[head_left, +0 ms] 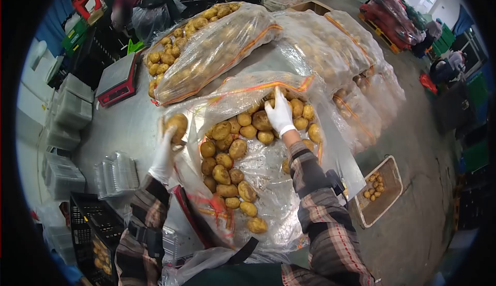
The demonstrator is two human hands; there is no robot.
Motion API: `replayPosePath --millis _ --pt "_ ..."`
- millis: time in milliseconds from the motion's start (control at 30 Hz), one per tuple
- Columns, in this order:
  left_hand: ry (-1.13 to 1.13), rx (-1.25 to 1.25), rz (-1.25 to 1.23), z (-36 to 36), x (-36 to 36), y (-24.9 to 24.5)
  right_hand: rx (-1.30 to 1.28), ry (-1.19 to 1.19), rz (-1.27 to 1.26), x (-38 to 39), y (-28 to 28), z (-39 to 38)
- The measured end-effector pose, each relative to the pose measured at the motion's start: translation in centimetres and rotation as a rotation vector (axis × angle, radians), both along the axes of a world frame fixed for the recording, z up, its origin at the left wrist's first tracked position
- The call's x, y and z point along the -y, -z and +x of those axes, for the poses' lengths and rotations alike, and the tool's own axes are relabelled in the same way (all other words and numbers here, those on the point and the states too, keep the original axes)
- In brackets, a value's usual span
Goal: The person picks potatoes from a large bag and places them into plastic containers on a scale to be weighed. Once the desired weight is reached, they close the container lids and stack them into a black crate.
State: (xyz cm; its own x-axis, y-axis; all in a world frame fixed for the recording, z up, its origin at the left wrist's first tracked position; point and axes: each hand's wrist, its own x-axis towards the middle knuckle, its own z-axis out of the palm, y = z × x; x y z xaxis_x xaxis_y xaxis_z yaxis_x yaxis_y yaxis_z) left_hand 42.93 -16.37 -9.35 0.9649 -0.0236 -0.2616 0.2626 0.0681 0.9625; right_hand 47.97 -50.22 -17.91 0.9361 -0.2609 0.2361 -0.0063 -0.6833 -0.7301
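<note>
A large potato (177, 126) is gripped in my white-gloved left hand (163, 152), which is closed around it at the left edge of an opened clear plastic bag (268, 164). Many loose potatoes (222, 174) lie inside this bag. My right hand (279, 113), also gloved in white, reaches over the potatoes at the far side. Its fingers are drawn together at the bag's orange-striped edge (258, 85) and appear to pinch it. A dark, larger potato (262, 121) sits just left of that hand.
More potato bags (217, 53) lie behind and to the right. A red-framed scale (117, 81) stands at left, near stacked clear plastic boxes (118, 175). A black crate (98, 224) is at lower left. On the floor at right, a bin (385, 198) holds potatoes. Other people work in the background.
</note>
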Motion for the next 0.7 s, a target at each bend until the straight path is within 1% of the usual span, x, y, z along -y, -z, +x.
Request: replayPosePath --millis 33,100,167,200,233,267,300,333,367,400,433,500,533,567,600,633,667,700 --pt "0.004 -0.006 0.038 1.0 -1.0 -0.2 0.066 0.003 -0.018 -0.2 0.1 1.0" --pt "-0.087 -0.065 0.048 2.1 -1.6 -0.1 -0.227 -0.101 -0.084 0.1 -1.0 2.2" --pt "-0.169 -0.109 0.026 2.6 -1.7 0.3 -0.375 -0.032 -0.342 -2.0 -4.1 0.6" --pt "-0.168 -0.111 0.043 2.4 -2.0 1.1 -0.362 -0.082 -0.467 -3.1 -4.0 -0.3" --pt "-0.152 -0.17 -0.021 2.5 -2.3 2.0 -0.293 -0.174 -0.668 -3.5 -2.1 -0.9" --pt "-0.14 -0.231 -0.087 2.3 -2.6 2.9 -0.169 -0.143 -0.795 -3.6 1.3 -1.1" --pt "-0.128 -0.295 -0.152 1.7 -2.9 3.4 -0.047 -0.112 -0.917 -4.0 2.1 -1.6" --pt "-0.052 -0.317 -0.276 1.0 -3.3 3.6 -0.129 -0.113 -0.87 -4.0 2.7 -1.8" --pt "-0.013 -0.317 -0.341 0.3 -3.5 3.7 -0.203 -0.112 -0.826 -3.8 3.1 -1.6" --pt "0.022 -0.314 -0.407 -0.9 -3.0 2.7 -0.275 -0.114 -0.783 -4.0 2.5 -1.7" --pt "0.055 -0.309 -0.471 -2.1 -2.7 1.7 -0.2 -0.111 -0.65 -4.1 1.5 -2.4" --pt "0.135 -0.298 -0.524 -4.5 -3.0 -0.3 -0.053 -0.102 -0.38 -4.2 0.2 -5.3" --pt "0.129 -0.289 -0.518 -5.9 -3.2 -1.3 0.032 -0.135 -0.163 -4.3 0.7 -6.9" --pt "0.118 -0.284 -0.515 -7.4 -3.3 -2.3 0.051 -0.175 0.065 -4.7 -1.2 -9.2" --pt "0.145 -0.247 -0.494 -9.0 -3.2 -3.5 0.078 -0.217 0.171 -5.1 -3.1 -11.6" --pt "0.171 -0.208 -0.471 -10.5 -3.0 -4.9 0.072 -0.262 0.322 -5.7 -4.0 -13.6" --pt "0.197 -0.172 -0.447 -12.0 -2.7 -5.5 0.007 -0.318 0.559 -6.3 -5.7 -15.7" --pt "0.149 -0.231 -0.536 -13.3 -2.5 -5.5 -0.065 -0.368 0.795 -7.0 -7.3 -17.7"
